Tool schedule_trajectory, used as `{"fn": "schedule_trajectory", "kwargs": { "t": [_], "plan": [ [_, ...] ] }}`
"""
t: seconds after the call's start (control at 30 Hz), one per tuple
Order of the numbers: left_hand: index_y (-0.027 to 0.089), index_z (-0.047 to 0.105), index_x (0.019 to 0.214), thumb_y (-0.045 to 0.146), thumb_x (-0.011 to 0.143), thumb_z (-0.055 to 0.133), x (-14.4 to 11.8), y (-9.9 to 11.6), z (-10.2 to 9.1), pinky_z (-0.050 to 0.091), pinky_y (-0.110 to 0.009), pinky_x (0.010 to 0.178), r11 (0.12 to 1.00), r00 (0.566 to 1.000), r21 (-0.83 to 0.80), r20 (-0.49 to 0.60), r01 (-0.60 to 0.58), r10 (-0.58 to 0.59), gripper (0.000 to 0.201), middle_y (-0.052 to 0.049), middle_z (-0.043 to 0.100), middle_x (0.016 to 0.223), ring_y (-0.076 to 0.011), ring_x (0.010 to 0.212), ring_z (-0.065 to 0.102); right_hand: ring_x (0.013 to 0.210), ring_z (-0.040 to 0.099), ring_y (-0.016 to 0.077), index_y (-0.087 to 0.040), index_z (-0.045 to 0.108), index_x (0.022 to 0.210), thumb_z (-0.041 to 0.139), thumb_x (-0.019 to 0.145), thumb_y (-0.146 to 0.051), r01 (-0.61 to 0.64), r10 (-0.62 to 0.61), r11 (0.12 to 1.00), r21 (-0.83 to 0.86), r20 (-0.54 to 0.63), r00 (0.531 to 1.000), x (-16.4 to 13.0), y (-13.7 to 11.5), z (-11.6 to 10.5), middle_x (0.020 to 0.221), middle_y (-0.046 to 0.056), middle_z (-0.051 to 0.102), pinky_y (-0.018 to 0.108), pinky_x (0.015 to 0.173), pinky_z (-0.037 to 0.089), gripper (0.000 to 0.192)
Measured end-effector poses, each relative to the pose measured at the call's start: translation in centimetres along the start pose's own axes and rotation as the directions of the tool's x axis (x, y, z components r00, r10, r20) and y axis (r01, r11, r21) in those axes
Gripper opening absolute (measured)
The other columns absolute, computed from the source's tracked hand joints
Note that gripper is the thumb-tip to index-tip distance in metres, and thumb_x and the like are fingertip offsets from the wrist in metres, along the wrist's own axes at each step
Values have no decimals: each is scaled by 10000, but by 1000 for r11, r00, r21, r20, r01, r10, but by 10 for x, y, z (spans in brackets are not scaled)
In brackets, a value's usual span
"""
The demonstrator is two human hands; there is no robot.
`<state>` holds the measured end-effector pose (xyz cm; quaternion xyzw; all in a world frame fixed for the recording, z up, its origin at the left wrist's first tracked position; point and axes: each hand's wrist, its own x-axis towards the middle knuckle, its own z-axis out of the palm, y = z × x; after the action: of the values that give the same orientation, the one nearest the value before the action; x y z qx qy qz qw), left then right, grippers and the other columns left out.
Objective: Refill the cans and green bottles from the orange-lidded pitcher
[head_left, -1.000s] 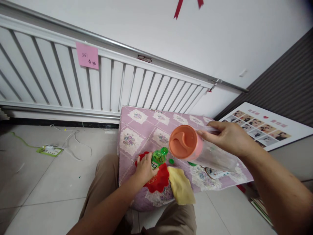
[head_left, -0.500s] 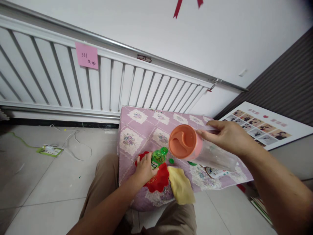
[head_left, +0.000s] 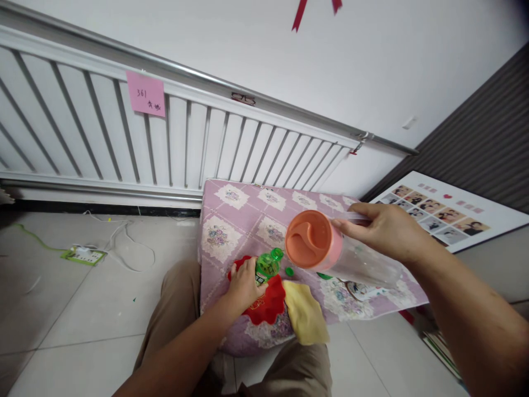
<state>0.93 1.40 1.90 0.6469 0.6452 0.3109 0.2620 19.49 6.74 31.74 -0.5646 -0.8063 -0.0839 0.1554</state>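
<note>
My left hand (head_left: 243, 284) grips a small green plastic bottle (head_left: 268, 263), uncapped and standing on a red cloth (head_left: 268, 304) on the low table. Its green cap (head_left: 290, 271) lies just to the right of it. My right hand (head_left: 382, 231) holds a clear plastic pitcher (head_left: 355, 264) with an orange-pink lid (head_left: 312, 240). The pitcher is tipped almost sideways, its lid end pointing left and sitting above and to the right of the bottle's mouth. I cannot tell whether anything is pouring.
The low table wears a pink flowered cloth (head_left: 235, 220). A yellow rag (head_left: 303, 313) lies at its near edge. A white radiator (head_left: 124, 143) with a pink note (head_left: 146, 94) lines the wall. A power strip (head_left: 82, 255) lies on the tiled floor, a photo board (head_left: 442, 212) leans at right.
</note>
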Motion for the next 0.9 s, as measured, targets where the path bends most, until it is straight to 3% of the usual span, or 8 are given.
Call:
{"fn": "schedule_trajectory", "kwargs": {
  "t": [0.1,0.9],
  "plan": [
    [229,423,1373,294,770,746,-1,1,-1,243,-550,1205,1000,1000,-7,-8,-7,7,687,-116,610,1393,-306,1333,533,518,359,134,-237,470,580,492,662,-865,-40,38,999,18,94,995,-1,-4,-3,520,-32,384,300,504,308,634],
    [251,404,1395,304,773,753,-1,1,-2,221,-547,1228,1000,1000,16,15,3,-3,715,-116,589,1421,-301,1363,513,499,318,122,-245,420,567,534,694,-813,-6,3,999,33,89,996,0,-5,-2,489,-53,329,294,504,272,594]
  ]
}}
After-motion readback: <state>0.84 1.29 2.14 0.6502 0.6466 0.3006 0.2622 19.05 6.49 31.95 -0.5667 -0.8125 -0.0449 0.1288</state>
